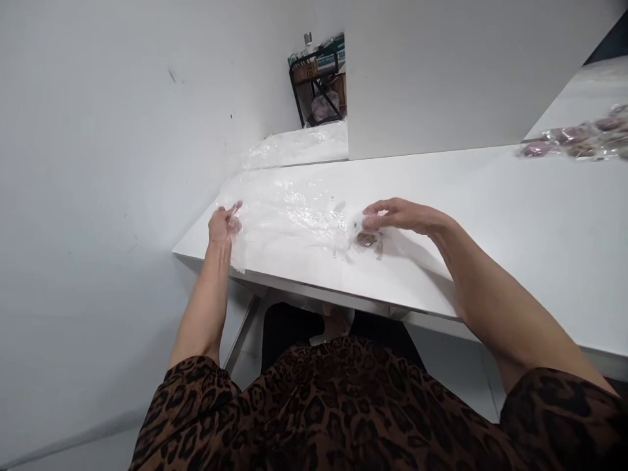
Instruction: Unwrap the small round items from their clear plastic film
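A wide stretch of clear, crinkled plastic film (294, 219) lies across the white tabletop between my hands. At its left end, the fingers of my left hand (224, 224) are closed on the film's edge. My right hand (397, 214) is at the other end, thumb and fingertips drawn together on the clear plastic. Just below those fingertips sits a small brown item (366, 239) in clear wrapping; its exact kind is too blurred to make out. Glare on the film hides where its layers and edges run.
Several pinkish and brown items in clear wrapping (581, 140) lie at the far right of the white table (490, 235). An upright white panel (432, 72) stands along the back. Behind it is a black rack (318, 82) with boxes. A wall (98, 196) borders the left side.
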`<state>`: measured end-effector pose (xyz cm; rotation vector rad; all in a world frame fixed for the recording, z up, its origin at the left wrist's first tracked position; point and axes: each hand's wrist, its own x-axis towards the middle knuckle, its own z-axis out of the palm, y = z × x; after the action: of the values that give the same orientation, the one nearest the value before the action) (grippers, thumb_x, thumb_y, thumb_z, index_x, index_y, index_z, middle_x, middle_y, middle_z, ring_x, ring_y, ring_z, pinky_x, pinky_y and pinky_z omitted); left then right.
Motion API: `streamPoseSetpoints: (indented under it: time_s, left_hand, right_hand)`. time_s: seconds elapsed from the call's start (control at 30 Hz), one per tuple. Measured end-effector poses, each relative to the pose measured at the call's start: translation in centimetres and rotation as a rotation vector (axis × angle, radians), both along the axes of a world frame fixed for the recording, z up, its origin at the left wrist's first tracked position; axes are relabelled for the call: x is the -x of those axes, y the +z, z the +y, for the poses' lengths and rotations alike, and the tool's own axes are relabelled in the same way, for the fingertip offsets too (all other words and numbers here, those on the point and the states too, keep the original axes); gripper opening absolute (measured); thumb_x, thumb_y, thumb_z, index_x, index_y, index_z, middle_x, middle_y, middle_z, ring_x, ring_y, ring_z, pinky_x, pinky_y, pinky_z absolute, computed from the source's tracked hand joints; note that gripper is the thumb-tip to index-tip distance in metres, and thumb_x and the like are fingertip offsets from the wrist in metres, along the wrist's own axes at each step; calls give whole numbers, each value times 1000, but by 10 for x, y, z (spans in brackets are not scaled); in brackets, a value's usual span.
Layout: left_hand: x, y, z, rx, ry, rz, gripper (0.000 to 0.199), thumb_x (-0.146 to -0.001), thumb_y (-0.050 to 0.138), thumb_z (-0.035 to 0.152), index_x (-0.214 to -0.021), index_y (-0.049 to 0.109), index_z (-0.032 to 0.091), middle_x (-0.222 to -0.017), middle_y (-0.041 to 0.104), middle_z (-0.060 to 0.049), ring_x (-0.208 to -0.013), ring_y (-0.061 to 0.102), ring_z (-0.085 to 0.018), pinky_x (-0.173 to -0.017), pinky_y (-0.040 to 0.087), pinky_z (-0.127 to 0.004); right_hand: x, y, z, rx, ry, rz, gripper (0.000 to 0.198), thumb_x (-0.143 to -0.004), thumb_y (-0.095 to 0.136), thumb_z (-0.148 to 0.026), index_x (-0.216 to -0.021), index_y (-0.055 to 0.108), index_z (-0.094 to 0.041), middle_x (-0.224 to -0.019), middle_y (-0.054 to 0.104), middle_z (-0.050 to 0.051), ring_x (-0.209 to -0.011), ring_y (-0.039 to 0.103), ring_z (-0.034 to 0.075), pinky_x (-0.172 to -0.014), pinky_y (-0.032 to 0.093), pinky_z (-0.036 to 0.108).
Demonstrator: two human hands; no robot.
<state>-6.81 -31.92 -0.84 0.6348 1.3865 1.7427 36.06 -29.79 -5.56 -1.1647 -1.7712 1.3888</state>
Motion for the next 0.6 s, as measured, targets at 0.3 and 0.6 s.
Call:
streamPoseSetpoints:
  time_s: [0.3, 0.6]
  left_hand:
    - [15, -72, -20, 5, 53, 46, 38, -70, 65, 2, -88, 40, 23, -81, 77, 2, -37, 37, -3, -38, 29, -14]
    - [21, -80, -22, -106, 30, 166, 37, -61, 71, 15, -82, 42, 23, -78, 79, 10, -39, 40, -6, -38, 33, -15]
  right_hand:
    - [17, -13, -31, -173, 250, -274, 32, -77, 83, -40, -64, 61, -21, -77, 55, 2, -71, 48, 16, -64, 41, 30]
    - [-52, -14, -79, 224, -185, -33, 37, -65, 93, -38, -92, 73, -21, -86, 72, 6, -72, 62, 19, -61, 46, 31]
